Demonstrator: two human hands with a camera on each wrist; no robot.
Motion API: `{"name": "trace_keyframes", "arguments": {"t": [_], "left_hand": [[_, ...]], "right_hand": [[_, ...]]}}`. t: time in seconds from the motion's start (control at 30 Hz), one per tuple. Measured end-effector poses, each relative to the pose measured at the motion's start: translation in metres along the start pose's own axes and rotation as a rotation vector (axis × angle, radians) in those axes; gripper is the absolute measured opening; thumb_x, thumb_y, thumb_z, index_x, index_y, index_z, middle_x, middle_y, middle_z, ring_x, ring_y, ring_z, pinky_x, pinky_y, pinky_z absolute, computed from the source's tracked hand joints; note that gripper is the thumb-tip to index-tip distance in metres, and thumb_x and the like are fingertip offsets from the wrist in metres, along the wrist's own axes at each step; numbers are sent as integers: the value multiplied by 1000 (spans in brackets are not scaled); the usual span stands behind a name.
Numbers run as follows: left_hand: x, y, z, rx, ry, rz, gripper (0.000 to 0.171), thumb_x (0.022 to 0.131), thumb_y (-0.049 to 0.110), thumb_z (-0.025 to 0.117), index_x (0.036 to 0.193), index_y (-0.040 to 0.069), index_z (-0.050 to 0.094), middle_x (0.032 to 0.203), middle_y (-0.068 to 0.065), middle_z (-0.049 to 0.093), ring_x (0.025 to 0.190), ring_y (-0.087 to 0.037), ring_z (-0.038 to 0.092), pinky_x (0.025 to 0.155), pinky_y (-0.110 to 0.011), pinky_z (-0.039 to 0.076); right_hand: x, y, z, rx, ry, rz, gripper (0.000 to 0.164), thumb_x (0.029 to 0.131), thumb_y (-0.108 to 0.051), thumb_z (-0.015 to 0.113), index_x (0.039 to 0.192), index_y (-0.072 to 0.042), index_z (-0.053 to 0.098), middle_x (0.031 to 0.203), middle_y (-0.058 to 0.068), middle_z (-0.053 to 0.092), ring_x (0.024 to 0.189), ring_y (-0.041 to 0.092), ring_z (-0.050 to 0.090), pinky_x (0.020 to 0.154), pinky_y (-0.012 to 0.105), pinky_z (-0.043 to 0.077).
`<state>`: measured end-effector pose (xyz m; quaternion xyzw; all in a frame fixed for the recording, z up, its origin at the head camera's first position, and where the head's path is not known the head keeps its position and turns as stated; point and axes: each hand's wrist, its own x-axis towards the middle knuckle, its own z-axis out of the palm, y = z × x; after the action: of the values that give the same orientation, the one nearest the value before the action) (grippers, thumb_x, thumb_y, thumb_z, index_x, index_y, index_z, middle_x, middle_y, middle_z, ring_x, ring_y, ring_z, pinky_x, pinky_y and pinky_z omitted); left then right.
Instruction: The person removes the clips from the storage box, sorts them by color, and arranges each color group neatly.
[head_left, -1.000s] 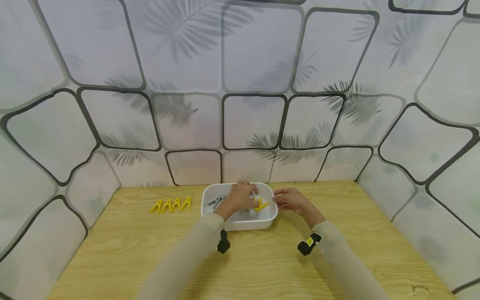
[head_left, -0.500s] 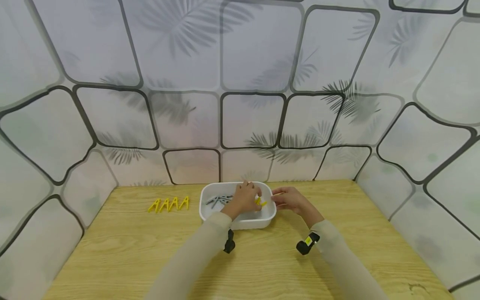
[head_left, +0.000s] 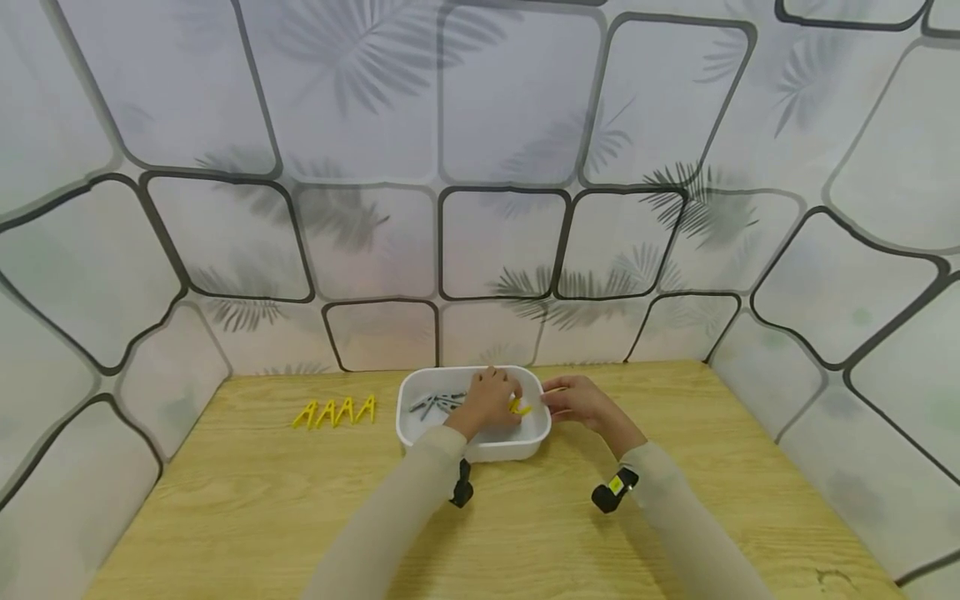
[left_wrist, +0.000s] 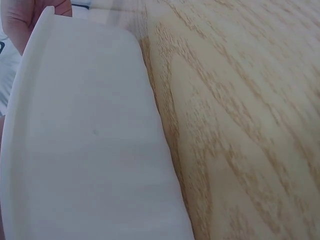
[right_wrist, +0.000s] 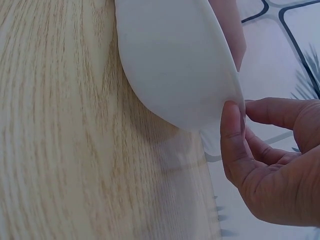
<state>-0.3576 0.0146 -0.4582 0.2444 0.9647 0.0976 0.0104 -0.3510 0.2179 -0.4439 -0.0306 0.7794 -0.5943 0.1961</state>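
On the table [head_left: 536,525], left fingers [head_left: 514,386] curl by yellow clips [head_left: 519,408], grip unclear; parted right fingers [right_wrist: 274,111] touch the tray [right_wrist: 175,60].

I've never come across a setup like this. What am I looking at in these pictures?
There is no machine here, just a person's two bare hands. The wide view comes from a head-worn camera; the two close views come from small black cameras on the wrists, mostly showing the outside of a white, rounded rectangular tray. It sits on a wood-grain table. To its left are four yellow, A-shaped pieces in a row. Inside are slim grey pieces and some yellow ones. The left hand reaches in beside those; whether it grips any is unclear. The right hand touches the tray's right end.
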Motion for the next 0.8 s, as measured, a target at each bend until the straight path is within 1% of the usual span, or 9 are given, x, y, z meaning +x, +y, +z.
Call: {"name": "trace_keyframes", "arguments": {"t": [0.17, 0.3, 0.5, 0.67, 0.8], "left_hand": [[-2, -2, -1, -46, -16, 19, 34, 88, 38, 76, 119, 23, 71, 133, -6, 59, 128, -25, 47, 111, -50, 34], [-4, -2, -5, -82, -19, 30, 34, 87, 36, 78, 117, 22, 73, 132, -7, 60, 128, -26, 47, 110, -51, 34], [-3, -2, -3, -84, -29, 22, 33, 86, 40, 79, 113, 21, 74, 135, -7, 59, 131, -27, 45, 111, -51, 33], [0, -2, 2, -67, -22, 38, 30, 83, 45, 82, 102, 22, 75, 129, -5, 61, 126, -25, 47, 108, -50, 34], [2, -1, 4, -70, -12, 35, 30, 82, 46, 82, 98, 22, 74, 127, -4, 61, 124, -24, 47, 109, -49, 34]], "right_hand": [[0, -1, 0, 0, -1, 1, 43, 100, -6, 59, 137, 13, 50, 95, 6, 71, 81, 12, 68, 70, 25, 58], [-1, -1, -1, 6, -3, -3, 43, 100, -6, 59, 137, 13, 50, 93, 5, 71, 81, 12, 68, 70, 25, 58], [0, -1, -1, 11, -6, -1, 42, 100, -5, 59, 137, 13, 50, 91, 4, 70, 80, 11, 68, 70, 25, 58], [1, 2, 0, 13, -8, -1, 41, 100, -4, 59, 135, 13, 51, 87, 1, 70, 77, 10, 68, 69, 25, 58], [1, 2, 0, 11, -4, 3, 40, 100, -5, 59, 135, 13, 51, 88, 1, 70, 77, 10, 67, 69, 25, 58]]}}
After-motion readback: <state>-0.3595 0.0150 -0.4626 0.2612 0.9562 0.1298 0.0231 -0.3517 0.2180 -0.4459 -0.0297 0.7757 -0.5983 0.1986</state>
